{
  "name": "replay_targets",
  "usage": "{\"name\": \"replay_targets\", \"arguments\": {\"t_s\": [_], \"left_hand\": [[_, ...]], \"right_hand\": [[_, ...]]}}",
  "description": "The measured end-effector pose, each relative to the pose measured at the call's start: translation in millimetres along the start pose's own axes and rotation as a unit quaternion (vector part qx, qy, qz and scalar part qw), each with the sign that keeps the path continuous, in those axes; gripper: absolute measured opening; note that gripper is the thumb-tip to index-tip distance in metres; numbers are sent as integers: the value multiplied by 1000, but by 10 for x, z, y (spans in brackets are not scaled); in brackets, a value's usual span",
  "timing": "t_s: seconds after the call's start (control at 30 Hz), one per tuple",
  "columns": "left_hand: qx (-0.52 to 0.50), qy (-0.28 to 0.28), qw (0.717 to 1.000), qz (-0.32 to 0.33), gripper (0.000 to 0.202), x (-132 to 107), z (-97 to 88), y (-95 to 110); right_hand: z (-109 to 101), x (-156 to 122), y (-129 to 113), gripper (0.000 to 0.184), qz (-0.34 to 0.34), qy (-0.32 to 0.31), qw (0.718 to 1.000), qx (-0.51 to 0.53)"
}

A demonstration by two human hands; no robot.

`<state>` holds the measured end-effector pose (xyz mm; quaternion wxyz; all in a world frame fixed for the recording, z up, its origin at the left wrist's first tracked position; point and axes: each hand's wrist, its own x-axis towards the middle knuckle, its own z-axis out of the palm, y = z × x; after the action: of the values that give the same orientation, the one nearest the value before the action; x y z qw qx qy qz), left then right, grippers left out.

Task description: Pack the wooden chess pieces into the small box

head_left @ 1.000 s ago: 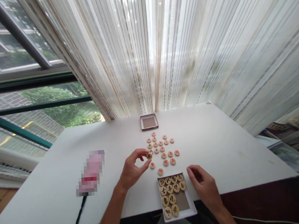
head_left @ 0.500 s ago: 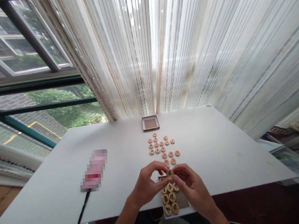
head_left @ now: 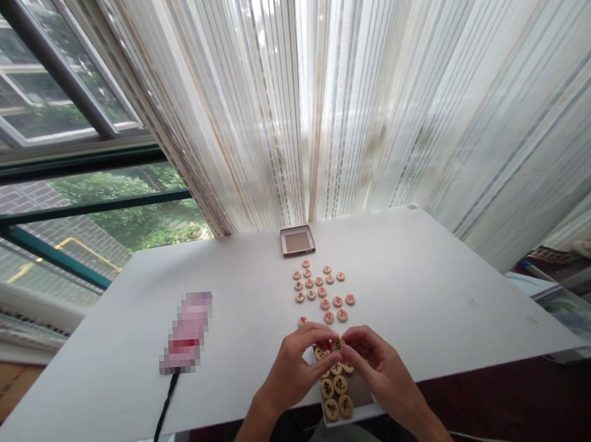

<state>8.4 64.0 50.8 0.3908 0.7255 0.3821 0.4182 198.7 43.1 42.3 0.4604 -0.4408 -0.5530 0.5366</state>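
Note:
My left hand [head_left: 295, 371] and my right hand [head_left: 377, 369] meet over the far end of a small white box [head_left: 367, 411] at the table's near edge. Together their fingertips pinch one round wooden chess piece [head_left: 337, 344] with a black character. The box holds several more wooden pieces with black characters [head_left: 335, 395]. Beyond my hands several loose pieces with red characters [head_left: 324, 292] lie spread on the white table [head_left: 430, 293].
A small square lid or tray [head_left: 297, 241] lies at the far side of the table by the striped curtain [head_left: 367, 90]. A pink blurred object [head_left: 186, 334] with a black cable [head_left: 162, 416] lies to the left. A window is at far left.
My left hand carried a black-character piece from the loose group back to the box. My right hand came in to meet it, and both hands have since lowered slightly toward the box.

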Motion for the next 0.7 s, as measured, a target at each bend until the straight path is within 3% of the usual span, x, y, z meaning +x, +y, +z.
{"name": "replay_targets", "arguments": {"t_s": [0.4, 0.7], "left_hand": [[-5, 16, 1000, -11, 24, -46, 16, -32], [-22, 30, 999, -39, 24, -82, 62, -107]], "right_hand": [[42, -21, -68, 29, 13, -11, 1000, 26], [50, -30, 61, 26, 11, -3, 999, 50]]}}
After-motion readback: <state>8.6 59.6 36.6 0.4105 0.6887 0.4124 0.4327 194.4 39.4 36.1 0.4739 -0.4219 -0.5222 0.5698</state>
